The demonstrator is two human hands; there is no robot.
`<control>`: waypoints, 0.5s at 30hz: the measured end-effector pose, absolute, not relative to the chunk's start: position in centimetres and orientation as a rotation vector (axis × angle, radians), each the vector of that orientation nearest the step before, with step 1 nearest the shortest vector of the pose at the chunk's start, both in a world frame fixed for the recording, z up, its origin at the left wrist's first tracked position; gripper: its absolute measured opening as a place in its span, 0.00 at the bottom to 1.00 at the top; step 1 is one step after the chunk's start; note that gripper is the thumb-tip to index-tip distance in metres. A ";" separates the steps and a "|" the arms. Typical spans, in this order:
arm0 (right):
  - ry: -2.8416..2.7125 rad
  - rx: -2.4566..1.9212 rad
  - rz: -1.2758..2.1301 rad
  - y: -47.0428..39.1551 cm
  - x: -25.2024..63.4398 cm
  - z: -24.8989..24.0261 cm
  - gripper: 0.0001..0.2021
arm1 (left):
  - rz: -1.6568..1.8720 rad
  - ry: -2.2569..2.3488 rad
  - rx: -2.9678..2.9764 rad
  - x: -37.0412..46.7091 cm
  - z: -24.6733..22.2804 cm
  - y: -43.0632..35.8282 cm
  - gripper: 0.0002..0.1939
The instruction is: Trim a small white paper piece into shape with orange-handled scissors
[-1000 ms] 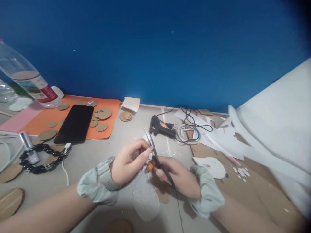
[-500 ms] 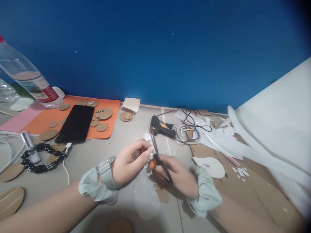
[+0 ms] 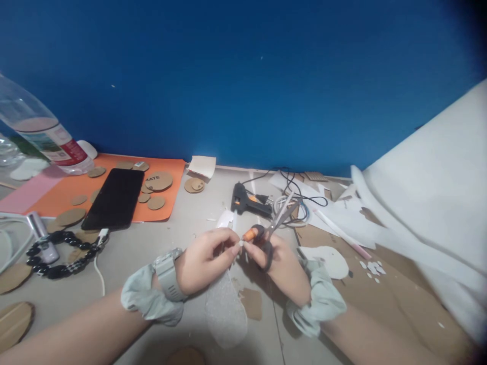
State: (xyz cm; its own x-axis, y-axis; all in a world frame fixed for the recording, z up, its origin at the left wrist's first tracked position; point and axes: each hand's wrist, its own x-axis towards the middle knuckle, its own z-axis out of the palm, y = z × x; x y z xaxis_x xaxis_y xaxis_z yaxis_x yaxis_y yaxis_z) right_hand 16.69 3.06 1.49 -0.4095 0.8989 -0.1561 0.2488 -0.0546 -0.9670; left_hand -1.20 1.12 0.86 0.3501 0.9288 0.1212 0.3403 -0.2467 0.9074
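My right hand (image 3: 279, 258) is closed around a pair of scissors (image 3: 281, 218) with dark handles and an orange part. Their blades stand apart and point up and to the right. Thumb and fingers of my left hand (image 3: 207, 256) pinch a tiny white piece (image 3: 241, 243), and my right thumb and fingertips meet it there. Below the hands lies a pale grey, translucent rounded sheet (image 3: 226, 317), beside a small cardboard piece (image 3: 251, 304). Just beyond my fingers rests a black glue gun (image 3: 249, 202).
A phone (image 3: 114, 197) and cardboard discs (image 3: 159, 181) lie on orange paper at left, near a bottle (image 3: 57, 142) and a black bead bracelet (image 3: 63, 253). White scraps (image 3: 373, 267), paper and cables spread at right. A blue wall (image 3: 243, 91) closes the back.
The scissors have swung from pointing up-left near my left fingers to pointing up-right. My right fingertips have come to my left fingertips at the small white piece.
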 end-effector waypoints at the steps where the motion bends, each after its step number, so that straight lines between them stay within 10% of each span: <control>1: -1.669 -1.231 1.500 3.1 16.7 1.4 0.11 | 0.874 1.122 1.778 -1.2 0.9 1.1 0.09; 15: -1.722 -1.199 1.451 3.0 16.7 1.4 0.08 | 0.879 1.122 1.754 -1.1 1.0 1.1 0.09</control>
State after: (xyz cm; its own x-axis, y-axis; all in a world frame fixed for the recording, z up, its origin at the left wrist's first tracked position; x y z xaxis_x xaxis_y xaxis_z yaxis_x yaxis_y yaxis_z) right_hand 16.71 3.02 1.36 -0.4264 0.8973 -0.1138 0.2641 0.0031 -0.9645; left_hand -1.12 1.14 0.97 0.3494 0.9304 0.1110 0.3297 -0.2329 0.9149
